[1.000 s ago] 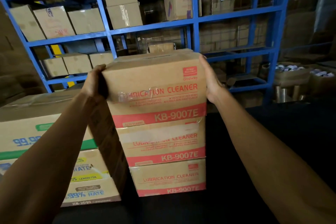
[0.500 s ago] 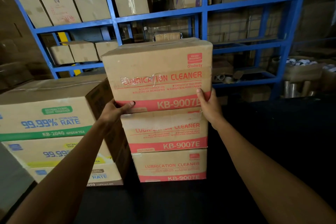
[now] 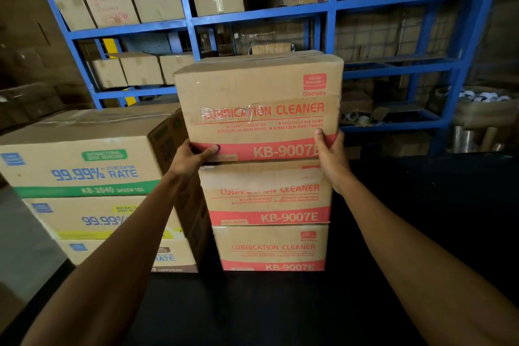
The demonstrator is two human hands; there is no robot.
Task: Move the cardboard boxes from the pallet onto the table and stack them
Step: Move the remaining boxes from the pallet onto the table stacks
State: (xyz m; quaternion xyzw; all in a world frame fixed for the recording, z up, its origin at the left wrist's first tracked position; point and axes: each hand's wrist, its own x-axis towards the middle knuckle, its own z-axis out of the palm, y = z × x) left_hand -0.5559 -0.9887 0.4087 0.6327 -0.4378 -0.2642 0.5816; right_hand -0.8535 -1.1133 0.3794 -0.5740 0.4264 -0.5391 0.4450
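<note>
Three brown "Lubrication Cleaner" cardboard boxes are stacked on the black table (image 3: 280, 306). The top box (image 3: 258, 93) sits on the middle box (image 3: 266, 194), jutting a little past it to the left. The bottom box (image 3: 272, 250) rests on the table. My left hand (image 3: 193, 156) grips the top box's lower left corner, thumb lying along the red band. At the lower right corner my right hand (image 3: 331, 160) holds the same box, thumb pointing up on the front face. The fingers of both hands are hidden behind the box's sides.
A stack of three larger "99.99% rate" boxes (image 3: 84, 171) stands directly left of the red stack, touching it. Blue shelving (image 3: 252, 12) full of cartons runs behind the table. Rolls and bins (image 3: 483, 109) sit at the right.
Both hands have slid from the top box's upper sides down to its lower corners. The view has moved in closer; the box itself has stayed on the stack.
</note>
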